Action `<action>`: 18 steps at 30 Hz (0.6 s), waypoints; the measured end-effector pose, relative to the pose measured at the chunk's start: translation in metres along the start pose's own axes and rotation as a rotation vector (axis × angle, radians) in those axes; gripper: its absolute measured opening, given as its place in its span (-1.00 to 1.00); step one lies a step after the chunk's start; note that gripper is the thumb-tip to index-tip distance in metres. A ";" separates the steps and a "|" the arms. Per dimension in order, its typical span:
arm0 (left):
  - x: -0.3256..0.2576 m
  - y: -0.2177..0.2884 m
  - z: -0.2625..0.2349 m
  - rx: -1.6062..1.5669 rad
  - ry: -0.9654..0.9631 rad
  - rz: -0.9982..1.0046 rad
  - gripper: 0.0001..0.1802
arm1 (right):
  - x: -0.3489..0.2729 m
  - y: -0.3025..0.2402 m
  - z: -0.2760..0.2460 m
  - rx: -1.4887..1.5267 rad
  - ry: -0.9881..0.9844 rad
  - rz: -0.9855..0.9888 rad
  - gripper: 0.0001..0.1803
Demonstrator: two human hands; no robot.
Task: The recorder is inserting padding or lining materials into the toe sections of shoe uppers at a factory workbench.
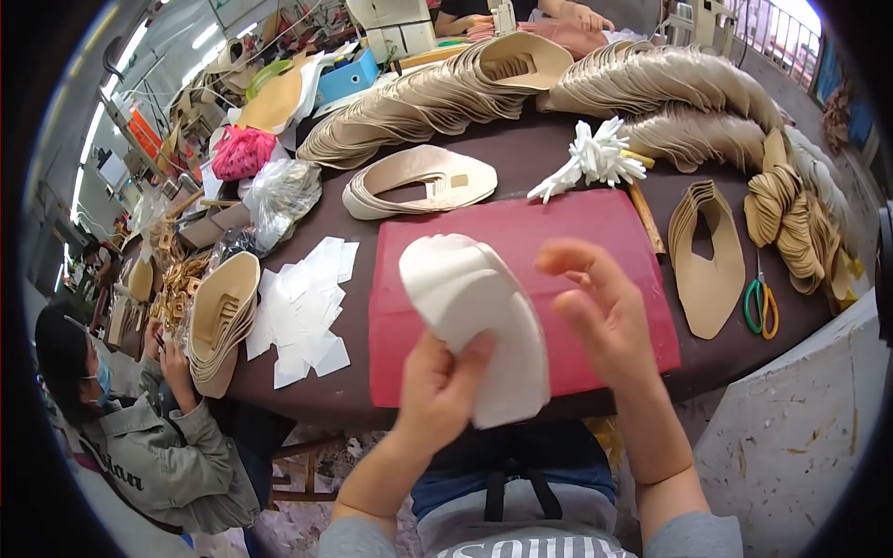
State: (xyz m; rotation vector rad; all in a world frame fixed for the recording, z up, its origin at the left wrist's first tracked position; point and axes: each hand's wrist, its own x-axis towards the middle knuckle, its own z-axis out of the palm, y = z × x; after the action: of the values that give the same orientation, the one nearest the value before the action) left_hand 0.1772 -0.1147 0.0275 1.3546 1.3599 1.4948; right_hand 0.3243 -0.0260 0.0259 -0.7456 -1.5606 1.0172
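Note:
My left hand (439, 386) grips a white curved shoe-upper piece (493, 316) by its lower left side, thumb on top. The piece is tilted upright above a red mat (577, 232), and its edge looks layered, as of a fold or several sheets. To its right my right hand (603, 312) hovers apart from it, fingers curled but spread, holding nothing I can see. Beyond the mat lies a small stack of beige shoe uppers (474, 179) with cut-out openings. White paper-like pieces (302, 307) are spread left of the mat.
Scissors (769, 312), a hammer (648, 219), a bundle of white strips (595, 158) and more beige uppers (707, 293) lie to the right. Long rows of uppers (419, 107) line the far side. A co-worker (158, 446) sits at left; another person's hand (581, 16) shows at the back.

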 end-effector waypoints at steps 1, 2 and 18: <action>0.001 0.030 0.000 -0.229 0.030 -0.152 -0.64 | 0.002 0.003 -0.009 0.120 0.018 0.039 -0.74; 0.003 0.044 -0.002 -0.455 0.058 -0.309 -0.62 | 0.004 0.007 -0.016 0.240 0.040 0.076 -0.71; 0.043 -0.058 0.031 0.971 -0.562 0.607 -0.45 | -0.040 0.103 -0.172 -1.258 0.375 -0.038 -0.85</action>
State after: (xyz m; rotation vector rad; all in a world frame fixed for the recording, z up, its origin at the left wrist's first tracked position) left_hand 0.1896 -0.0539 -0.0213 2.7256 1.3786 0.5804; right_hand 0.4957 0.0230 -0.0745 -1.6092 -1.7528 -0.2802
